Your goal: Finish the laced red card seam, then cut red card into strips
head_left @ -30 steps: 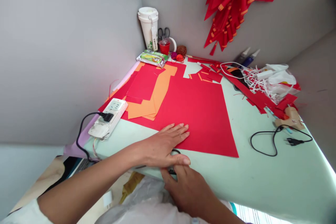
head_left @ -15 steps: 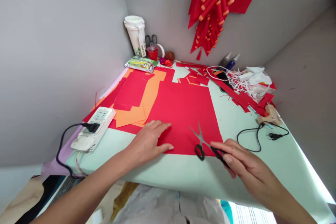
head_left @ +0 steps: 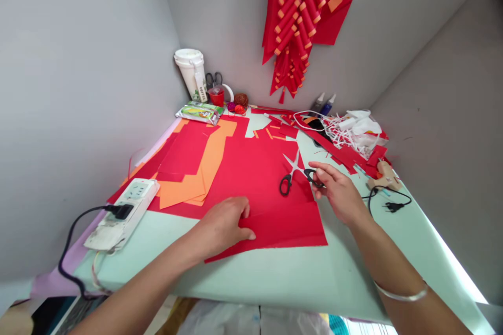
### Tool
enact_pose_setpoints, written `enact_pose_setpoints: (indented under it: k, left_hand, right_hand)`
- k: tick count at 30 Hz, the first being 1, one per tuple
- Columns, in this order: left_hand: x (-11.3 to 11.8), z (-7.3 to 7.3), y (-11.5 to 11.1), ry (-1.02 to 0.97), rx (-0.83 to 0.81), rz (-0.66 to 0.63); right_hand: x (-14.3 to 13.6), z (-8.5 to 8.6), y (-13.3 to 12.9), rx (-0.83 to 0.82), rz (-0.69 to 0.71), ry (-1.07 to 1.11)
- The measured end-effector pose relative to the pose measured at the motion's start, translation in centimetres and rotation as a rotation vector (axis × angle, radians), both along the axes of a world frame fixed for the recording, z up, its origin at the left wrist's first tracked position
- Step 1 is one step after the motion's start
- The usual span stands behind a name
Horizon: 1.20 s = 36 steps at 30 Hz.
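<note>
Red paper (head_left: 283, 226) should lie flat under the left hand (head_left: 225, 224), whose grip I can't tell, and the right hand (head_left: 337, 191), gripping the open scissors (head_left: 295, 166), should go gently.

From where I stand it's a papercraft nook between grey walls (head_left: 231, 21): red paper (head_left: 259, 167) across the surface (head_left: 271, 277), scraps (head_left: 351, 158) and a glue gun (head_left: 385, 177) by its right edge, a firecracker-like paper ornament (head_left: 298, 15) hanging beyond the far edge.
</note>
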State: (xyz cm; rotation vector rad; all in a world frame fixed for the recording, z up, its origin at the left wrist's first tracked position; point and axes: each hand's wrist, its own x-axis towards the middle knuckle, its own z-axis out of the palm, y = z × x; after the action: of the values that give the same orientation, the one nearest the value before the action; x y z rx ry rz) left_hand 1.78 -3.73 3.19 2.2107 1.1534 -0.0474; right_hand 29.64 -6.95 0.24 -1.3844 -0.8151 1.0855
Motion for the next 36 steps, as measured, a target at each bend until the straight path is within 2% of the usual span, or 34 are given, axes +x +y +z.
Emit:
enact_pose_setpoints:
  k: [3, 6, 9, 11, 14, 19, 22, 28, 36]
  left_hand:
    - [-1.5, 1.6, 0.0, -0.048, -0.123, 0.003]
    - [-3.6, 3.2, -0.1, -0.222, -0.38, 0.11]
    - [-5.1, 3.5, 0.1, -0.431, -0.459, 0.433]
    - [-5.0, 3.2, 0.4, -0.611, -0.528, 0.557]
    - [-3.1, 2.6, 1.1, -0.837, -0.673, 0.538]
    - [1.8, 1.8, 2.5, -1.098, -0.801, 0.458]
    - [3.6, 1.1, 3.3, -1.132, -0.842, 0.436]
    - [3.9, 0.3, 4.1, -1.138, -0.885, 0.433]
    - [3.3, -0.5, 5.1, -1.167, -0.838, 0.501]
  right_hand:
    - [0.7, -0.5, 2.0, 0.021, -0.017, 0.013]
    - [1.2, -1.4, 2.9, 0.038, -0.023, 0.098]
    - [1.3, -2.1, 3.0, 0.064, -0.004, 0.225]
    - [1.2, -2.1, 2.8, 0.095, 0.02, 0.308]
    - [0.8, -1.4, 2.4, 0.153, 0.061, 0.421]
    - [-0.7, 0.1, 1.4, 0.213, 0.131, 0.563]
    - [-1.9, 0.7, 1.1, 0.205, 0.187, 0.615]
    - [-4.7, 1.0, 2.0, 0.157, 0.269, 0.678]
    - [-7.9, -1.4, 2.2, 0.064, 0.261, 0.765]
